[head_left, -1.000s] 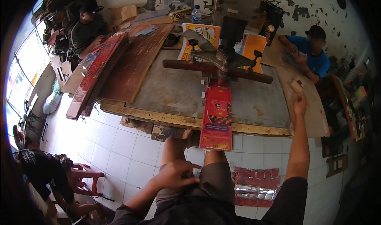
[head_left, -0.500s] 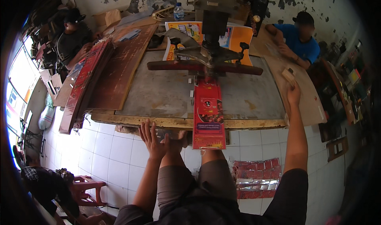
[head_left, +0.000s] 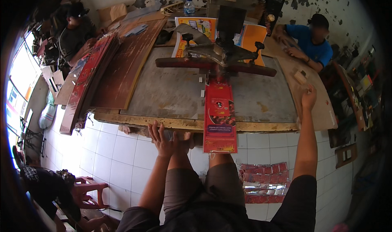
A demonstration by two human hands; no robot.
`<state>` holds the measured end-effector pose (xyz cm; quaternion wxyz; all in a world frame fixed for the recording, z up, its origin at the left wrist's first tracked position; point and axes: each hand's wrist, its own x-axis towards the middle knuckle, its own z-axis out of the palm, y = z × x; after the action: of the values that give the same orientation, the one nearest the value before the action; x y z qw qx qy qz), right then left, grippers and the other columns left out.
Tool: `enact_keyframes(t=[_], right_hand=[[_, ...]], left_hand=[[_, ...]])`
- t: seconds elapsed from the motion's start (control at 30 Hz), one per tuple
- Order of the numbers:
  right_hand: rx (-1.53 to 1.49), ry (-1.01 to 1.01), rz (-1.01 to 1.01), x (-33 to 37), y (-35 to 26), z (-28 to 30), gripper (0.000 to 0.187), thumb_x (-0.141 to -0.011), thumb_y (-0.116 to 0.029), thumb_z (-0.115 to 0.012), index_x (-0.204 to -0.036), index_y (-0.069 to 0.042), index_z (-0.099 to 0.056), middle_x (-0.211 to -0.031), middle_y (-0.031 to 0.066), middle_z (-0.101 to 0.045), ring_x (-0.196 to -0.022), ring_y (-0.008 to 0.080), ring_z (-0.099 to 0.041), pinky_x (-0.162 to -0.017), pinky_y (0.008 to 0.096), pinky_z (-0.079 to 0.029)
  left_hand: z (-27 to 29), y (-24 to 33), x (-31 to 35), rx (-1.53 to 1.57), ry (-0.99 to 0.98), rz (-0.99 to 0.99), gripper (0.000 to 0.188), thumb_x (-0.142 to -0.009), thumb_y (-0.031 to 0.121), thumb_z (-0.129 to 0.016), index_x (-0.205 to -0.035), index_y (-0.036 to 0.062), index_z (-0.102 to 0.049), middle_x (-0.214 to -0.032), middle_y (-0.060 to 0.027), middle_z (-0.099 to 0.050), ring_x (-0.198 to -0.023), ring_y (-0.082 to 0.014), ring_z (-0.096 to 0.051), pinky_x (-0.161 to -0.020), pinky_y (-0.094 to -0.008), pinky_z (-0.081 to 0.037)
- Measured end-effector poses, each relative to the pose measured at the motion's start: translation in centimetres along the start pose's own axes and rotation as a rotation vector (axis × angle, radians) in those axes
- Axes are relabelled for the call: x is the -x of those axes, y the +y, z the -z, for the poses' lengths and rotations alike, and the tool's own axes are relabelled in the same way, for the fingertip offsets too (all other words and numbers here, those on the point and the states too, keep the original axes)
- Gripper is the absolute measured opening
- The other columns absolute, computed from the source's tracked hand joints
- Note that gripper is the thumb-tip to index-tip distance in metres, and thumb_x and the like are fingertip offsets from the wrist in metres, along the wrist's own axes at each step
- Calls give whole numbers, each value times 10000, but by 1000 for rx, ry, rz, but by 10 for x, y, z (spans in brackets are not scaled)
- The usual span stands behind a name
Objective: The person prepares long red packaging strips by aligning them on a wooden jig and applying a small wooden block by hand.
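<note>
My left hand (head_left: 162,140) is at the table's front edge, fingers spread, holding nothing. On the right, my right hand (head_left: 309,98) hovers by the board, its fingers loosely curled with nothing visible in them. Just beyond its fingertips lies a small wooden block (head_left: 301,77). Between my hands, a long red printed packaging strip (head_left: 220,117) runs out from under the press head (head_left: 218,60) and overhangs the front edge. The press's dark red crossbar (head_left: 175,63) spans the grey metal table plate (head_left: 175,97).
Brown boards (head_left: 126,64) and a bundle of red strips (head_left: 87,80) lie at left. Printed sheets (head_left: 253,40) and a water bottle (head_left: 189,7) are behind the press. Two people sit at the far sides; another bends low left. Red packs (head_left: 263,183) lie on the tiled floor.
My right hand has come away from the wooden block, which stays on the board. The whole view has shifted slightly. My left hand keeps its place at the table edge.
</note>
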<state>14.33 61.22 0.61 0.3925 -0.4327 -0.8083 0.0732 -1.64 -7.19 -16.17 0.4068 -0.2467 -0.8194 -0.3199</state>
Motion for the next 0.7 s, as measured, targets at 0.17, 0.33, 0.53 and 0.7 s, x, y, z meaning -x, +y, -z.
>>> enact_keyframes(t=[0.17, 0.33, 0.53, 0.7], right_hand=[[-64, 167, 98, 7, -8, 3, 375, -1023, -80, -654, -1398, -81, -667, -1266, 101, -728, -1146, 275, -712, -989, 440, -570], [-65, 249, 157, 13, -13, 5, 365, -995, -36, -664, -1358, -70, -687, -1205, 97, -738, -1052, 270, -735, -912, 439, -587], [-51, 241, 215, 10, -8, 7, 362, -995, -28, -656, -1355, -54, -676, -1200, 113, -734, -1035, 278, -733, -899, 439, -581], [-154, 192, 172, 26, -24, 22, 323, -1031, -65, -637, -1350, -42, -679, -1213, 118, -724, -1101, 254, -704, -973, 407, -545]], left_hand=[[-5, -5, 5, -26, 1, 1, 748, -925, 294, -779, -1512, 4, -417, -1641, -300, -363, -1556, -605, -245, -1232, -745, -255], [-9, -7, 7, -62, 29, -15, 742, -924, 321, -777, -1500, 4, -433, -1634, -304, -379, -1547, -608, -263, -1236, -737, -271], [-15, -7, 10, -66, 44, -4, 719, -919, 329, -770, -1475, -2, -457, -1614, -319, -402, -1525, -621, -297, -1230, -733, -290], [-15, -4, 9, -75, 42, -31, 686, -924, 329, -768, -1446, -14, -483, -1601, -328, -414, -1520, -625, -304, -1224, -732, -303]])
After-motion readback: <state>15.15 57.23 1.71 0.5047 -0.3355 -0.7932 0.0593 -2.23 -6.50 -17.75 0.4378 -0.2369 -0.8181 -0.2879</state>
